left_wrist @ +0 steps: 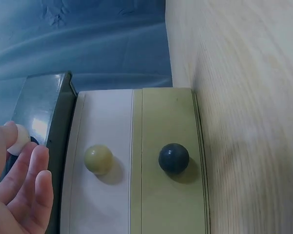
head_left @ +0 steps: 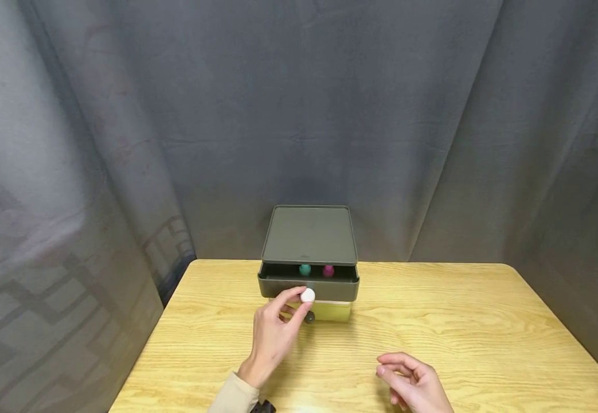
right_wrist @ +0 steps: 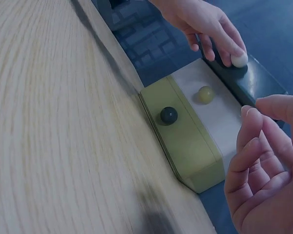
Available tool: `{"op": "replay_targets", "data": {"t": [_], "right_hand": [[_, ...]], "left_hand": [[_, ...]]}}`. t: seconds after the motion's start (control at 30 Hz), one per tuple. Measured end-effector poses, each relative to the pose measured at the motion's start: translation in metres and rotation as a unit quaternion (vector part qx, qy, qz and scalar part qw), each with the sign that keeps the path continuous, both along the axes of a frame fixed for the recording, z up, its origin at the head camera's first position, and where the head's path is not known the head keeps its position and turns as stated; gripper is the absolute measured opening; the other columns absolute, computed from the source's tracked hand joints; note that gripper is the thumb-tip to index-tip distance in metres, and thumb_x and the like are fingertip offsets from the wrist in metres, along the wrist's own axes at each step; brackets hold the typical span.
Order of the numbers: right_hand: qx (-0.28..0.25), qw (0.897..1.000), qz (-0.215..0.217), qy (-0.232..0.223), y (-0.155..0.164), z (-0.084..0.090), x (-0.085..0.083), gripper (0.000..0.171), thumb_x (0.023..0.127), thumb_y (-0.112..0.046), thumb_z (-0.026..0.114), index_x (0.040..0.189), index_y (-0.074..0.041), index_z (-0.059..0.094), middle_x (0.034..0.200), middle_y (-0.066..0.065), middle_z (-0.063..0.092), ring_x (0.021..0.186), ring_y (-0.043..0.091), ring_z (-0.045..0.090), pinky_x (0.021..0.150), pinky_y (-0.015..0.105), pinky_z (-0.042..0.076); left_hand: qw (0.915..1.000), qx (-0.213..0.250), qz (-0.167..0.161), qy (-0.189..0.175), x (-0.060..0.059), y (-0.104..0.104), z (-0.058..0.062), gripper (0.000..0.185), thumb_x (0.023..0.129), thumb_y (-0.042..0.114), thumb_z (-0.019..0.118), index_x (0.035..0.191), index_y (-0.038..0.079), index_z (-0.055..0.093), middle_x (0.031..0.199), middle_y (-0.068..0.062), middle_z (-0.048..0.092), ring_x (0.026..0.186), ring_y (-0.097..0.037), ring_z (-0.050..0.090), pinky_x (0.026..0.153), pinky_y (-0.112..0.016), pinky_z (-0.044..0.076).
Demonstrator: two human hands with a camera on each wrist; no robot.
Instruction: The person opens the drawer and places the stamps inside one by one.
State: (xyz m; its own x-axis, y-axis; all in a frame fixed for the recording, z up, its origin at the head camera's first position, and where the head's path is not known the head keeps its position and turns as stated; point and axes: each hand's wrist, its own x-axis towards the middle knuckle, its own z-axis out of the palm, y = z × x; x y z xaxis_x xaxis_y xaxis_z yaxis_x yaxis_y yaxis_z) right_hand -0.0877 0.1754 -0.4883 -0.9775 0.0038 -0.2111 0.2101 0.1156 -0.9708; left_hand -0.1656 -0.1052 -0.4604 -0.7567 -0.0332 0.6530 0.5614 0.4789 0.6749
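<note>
Our left hand [head_left: 273, 335] pinches the white knob [head_left: 307, 295], right hand [head_left: 414, 384] relaxed; only wrist views reveal the dark knob [left_wrist: 174, 157] below, over the wooden table [head_left: 458, 321].

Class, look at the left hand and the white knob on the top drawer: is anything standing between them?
No. The left hand already pinches the white knob on the partly open dark top drawer; nothing lies between them. The right hand hovers apart over the table.

Support: light wooden table [head_left: 484, 321], grain ran lengthwise
Resting on it: small three-drawer chest [head_left: 309, 258], at the far edge, top drawer stood open
</note>
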Motion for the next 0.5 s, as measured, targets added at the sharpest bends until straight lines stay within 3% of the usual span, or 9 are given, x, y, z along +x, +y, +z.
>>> {"op": "replay_targets", "data": {"t": [0.27,0.5], "right_hand": [[-0.002,1.000,0.016,-0.005,-0.001,0.000,0.000,0.038,0.095,-0.018,0.079,0.124,0.005,0.069,0.096,0.001,0.078,0.056,0.011,0.062,0.049,0.021,0.048],[-0.009,1.000,0.029,-0.003,0.000,-0.003,0.002,0.036,0.095,-0.018,0.078,0.122,0.005,0.069,0.098,0.004,0.078,0.056,0.011,0.061,0.049,0.021,0.047]], "left_hand": [[0.9998,0.000,0.011,0.014,-0.016,0.005,-0.001,0.026,0.092,0.018,0.085,0.117,0.021,0.078,0.094,0.005,0.083,0.066,-0.004,0.072,0.054,-0.014,0.051],[0.9997,0.010,0.020,0.006,-0.023,0.009,0.002,0.025,0.093,0.021,0.084,0.118,0.020,0.078,0.097,0.003,0.084,0.066,-0.006,0.072,0.055,-0.015,0.052]]}}
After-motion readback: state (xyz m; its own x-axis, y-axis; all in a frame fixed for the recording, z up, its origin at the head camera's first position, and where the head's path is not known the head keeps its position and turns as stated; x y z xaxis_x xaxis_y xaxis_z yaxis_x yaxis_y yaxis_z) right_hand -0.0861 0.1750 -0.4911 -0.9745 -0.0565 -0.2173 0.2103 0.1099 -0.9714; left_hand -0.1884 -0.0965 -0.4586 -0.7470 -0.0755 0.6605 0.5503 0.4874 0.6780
